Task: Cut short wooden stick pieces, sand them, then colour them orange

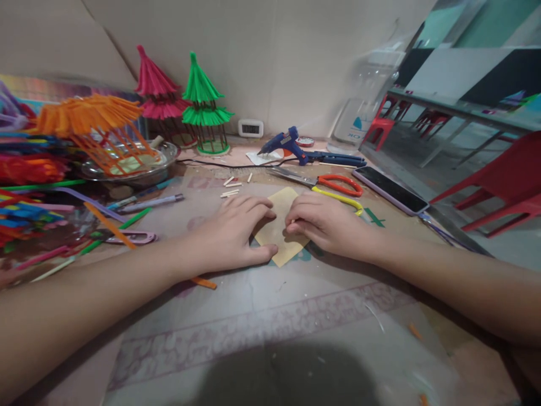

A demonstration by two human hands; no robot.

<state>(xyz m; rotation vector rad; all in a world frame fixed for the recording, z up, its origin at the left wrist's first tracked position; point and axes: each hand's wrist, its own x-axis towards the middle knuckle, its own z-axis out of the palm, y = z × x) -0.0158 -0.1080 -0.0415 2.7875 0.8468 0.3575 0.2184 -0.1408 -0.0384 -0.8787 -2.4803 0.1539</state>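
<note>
A small tan sheet of paper [282,225] lies flat on the table between both hands. My left hand [230,234] presses on its left side, fingers curled over the top and thumb along the lower edge. My right hand [325,223] rests on its right side with fingers bent and pinched against the sheet. Just beyond the paper lie scissors with orange and yellow handles [333,185] and a few short wooden sticks [231,188].
A blue glue gun [296,149] and a phone [391,190] lie at the back right. Pink [154,90], green [203,104] and orange [95,127] paper pagodas stand at the back left by a metal bowl [146,169]. Coloured straws and pens [147,203] crowd the left. Red chairs [507,192] stand right.
</note>
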